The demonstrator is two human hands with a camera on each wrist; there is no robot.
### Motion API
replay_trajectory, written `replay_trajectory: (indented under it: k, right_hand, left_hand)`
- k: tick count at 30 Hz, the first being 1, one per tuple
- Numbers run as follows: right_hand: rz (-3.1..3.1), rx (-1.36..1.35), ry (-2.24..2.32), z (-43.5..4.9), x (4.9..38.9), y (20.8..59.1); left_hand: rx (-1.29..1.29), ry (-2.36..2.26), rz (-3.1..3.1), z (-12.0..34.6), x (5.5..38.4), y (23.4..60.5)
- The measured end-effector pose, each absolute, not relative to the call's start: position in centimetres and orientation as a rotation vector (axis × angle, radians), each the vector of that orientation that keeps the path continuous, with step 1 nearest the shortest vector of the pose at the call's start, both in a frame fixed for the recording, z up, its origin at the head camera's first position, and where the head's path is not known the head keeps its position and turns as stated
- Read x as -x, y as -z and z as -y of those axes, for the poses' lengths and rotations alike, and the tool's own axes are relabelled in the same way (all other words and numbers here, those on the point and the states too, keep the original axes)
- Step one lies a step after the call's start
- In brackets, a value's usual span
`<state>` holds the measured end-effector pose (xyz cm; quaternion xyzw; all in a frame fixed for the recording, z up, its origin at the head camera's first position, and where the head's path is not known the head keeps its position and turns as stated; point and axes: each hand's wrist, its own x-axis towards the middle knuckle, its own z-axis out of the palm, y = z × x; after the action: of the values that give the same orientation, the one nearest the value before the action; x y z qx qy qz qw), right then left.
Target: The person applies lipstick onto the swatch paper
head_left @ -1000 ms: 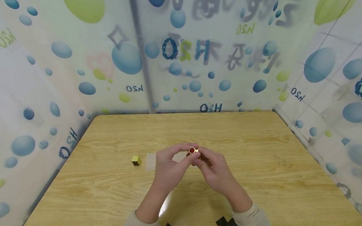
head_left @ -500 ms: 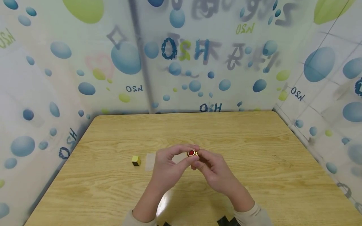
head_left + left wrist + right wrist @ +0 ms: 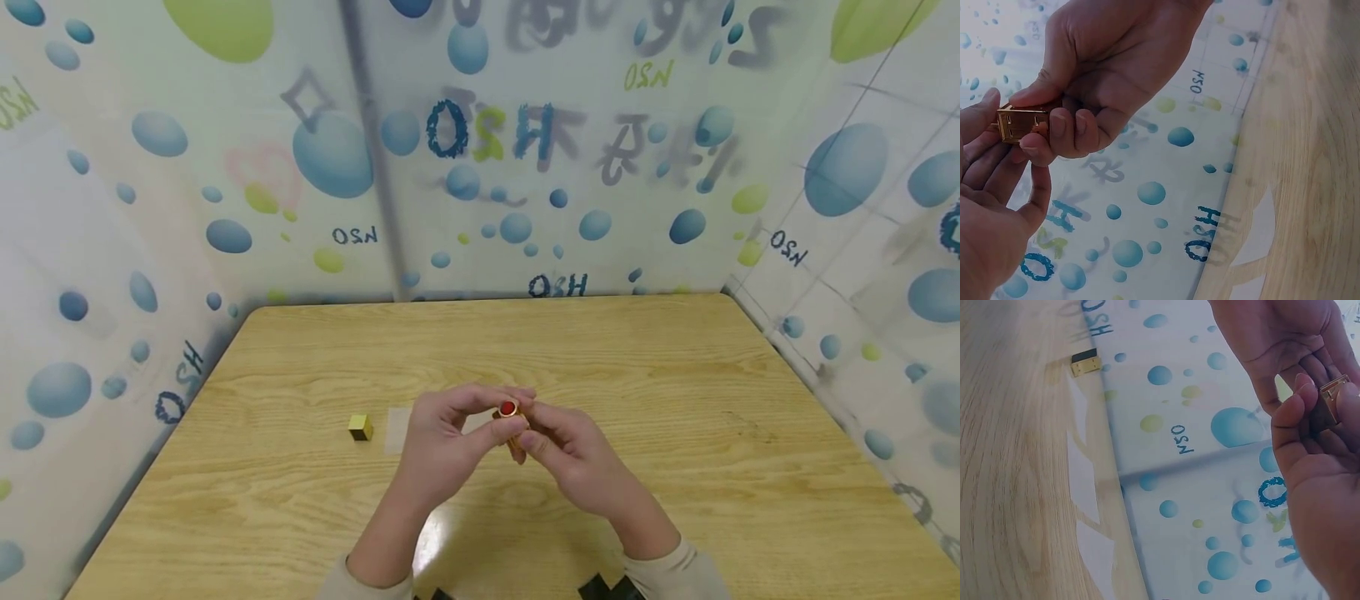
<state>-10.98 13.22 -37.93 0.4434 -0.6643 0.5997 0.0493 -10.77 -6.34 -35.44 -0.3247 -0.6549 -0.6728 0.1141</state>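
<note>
Both hands meet over the table and hold a small gold lipstick (image 3: 507,408) between them. Its round red end, ringed in gold, faces the head camera. In the left wrist view the lipstick's square gold case (image 3: 1022,124) shows small slots in its side. My left hand (image 3: 446,446) pinches it between thumb and fingers. From the other side, my right hand (image 3: 577,462) grips it with thumb and curled fingers. Fingers cover much of the case. A gold cube-shaped piece with a black face, like a cap (image 3: 361,427), stands on the table to the left.
Flat white paper pieces (image 3: 1082,481) lie on the wooden table (image 3: 300,500) behind the hands. Bubble-patterned sheets (image 3: 480,217) enclose the table at the back and sides. Black parts (image 3: 596,587) show near the wrists.
The hands stay together, and the lipstick has turned slightly in the fingers and sits a little lower. Fingertips beneath it show more. The cap has not moved.
</note>
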Motion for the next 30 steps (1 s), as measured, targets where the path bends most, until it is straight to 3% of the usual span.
replay_trajectory:
  k: [12,20,30]
  right_hand:
    - [1.924,-1.452,-2.087,-13.48,11.07,38.02]
    - [1.604,-1.669,-2.422,-13.09,11.12,37.97]
    - [1.769,-1.553,-2.374,-13.41,11.21,37.47]
  left_hand:
    - [0.997,2.185,1.822,6.07,10.7,35.23]
    - [1.019,2.323,1.783,6.06,10.76,35.07]
    - [0.938,2.333,1.833,5.86,10.9,34.93]
